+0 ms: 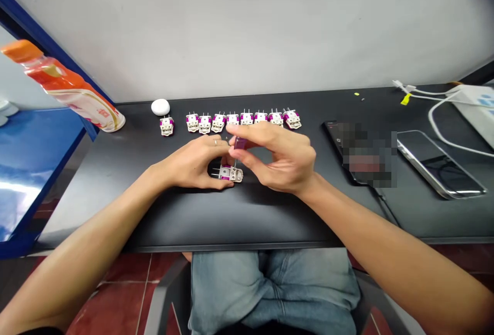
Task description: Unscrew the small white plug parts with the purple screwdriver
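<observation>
Near the middle of the black table, my left hand [196, 162] grips a white and purple electrical plug [230, 173] that lies with its prongs pointing left, under my palm. Above the plug, my right hand [280, 155] pinches the purple handle of a small screwdriver [240, 143] between thumb and fingertips. Its thin shaft points down at the plug; whether the tip sits in a screw is too small to tell. Behind my hands stands a row of several similar plugs [205, 124], some partly hidden by my right hand. Another plug [166, 126] is farther left.
A white rounded object [160, 107] lies at the back left, beside an orange bottle [85, 93]. On the right are a black phone [335, 144] with a cable, a phone in a clear case [443, 165], and a white cable [436, 119] running to a white box [476, 108].
</observation>
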A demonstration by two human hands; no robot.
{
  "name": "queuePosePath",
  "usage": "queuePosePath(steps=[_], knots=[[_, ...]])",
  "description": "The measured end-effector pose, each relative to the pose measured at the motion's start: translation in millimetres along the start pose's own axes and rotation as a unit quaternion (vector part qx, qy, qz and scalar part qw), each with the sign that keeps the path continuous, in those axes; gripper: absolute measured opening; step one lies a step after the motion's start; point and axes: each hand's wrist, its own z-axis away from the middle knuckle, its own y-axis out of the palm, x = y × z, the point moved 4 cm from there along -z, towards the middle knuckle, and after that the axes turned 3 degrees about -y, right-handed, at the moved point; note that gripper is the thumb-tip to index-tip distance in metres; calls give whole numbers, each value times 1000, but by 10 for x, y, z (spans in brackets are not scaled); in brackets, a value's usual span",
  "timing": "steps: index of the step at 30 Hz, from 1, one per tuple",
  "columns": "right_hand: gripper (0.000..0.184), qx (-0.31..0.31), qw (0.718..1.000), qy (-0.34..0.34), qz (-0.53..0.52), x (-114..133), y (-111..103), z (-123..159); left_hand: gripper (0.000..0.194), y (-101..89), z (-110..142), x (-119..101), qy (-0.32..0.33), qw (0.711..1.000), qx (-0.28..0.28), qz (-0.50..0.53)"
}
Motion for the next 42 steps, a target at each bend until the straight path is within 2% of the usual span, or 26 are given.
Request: queuePosePath(steps=[3,6,8,11,13,16,18,22,28,34,36,38,42], knots=[[55,21,997,51,-47,-29,17,9,29,-12,-5,0,8,1000,-22,0],[42,6,999,32,-32,-29,0,1,29,-17,-16,-9,8,1000,-21,-15],[40,-5,999,28,-18,-33,-8,-1,31,-13,-18,-6,0,999,-17,-29],[47,2,993,93,-72,-69,8,21,35,-8,-10,4,-1,999,-27,-43],[45,12,986,126,-112,-79,24,40,36,-10,-2,-1,9,998,-37,-44],[39,8,988,113,-109,-60,15,45,38,-20,4,-21,19,999,-32,-36],[45,-5,990,100,-97,-53,-1,43,36,-33,6,-37,17,999,-25,-35],[51,2,984,129,-120,-72,6,49,27,-48,9,-66,21,999,-19,-39],[43,-27,989,109,-96,-55,-6,48,22,-35,1,-74,31,999,-28,-26],[42,-6,982,153,-110,-75,18,54,19,-27,-10,-71,19,999,-19,-26],[38,-16,987,133,-89,-69,-2,42,20,-30,-8,-73,25,999,-29,-25],[41,-36,991,110,-73,-60,-27,33,20,-32,-8,-77,30,999,-32,-26],[47,-24,981,161,-109,-92,-15,48,17,-30,-10,-76,26,999,-17,-25]])
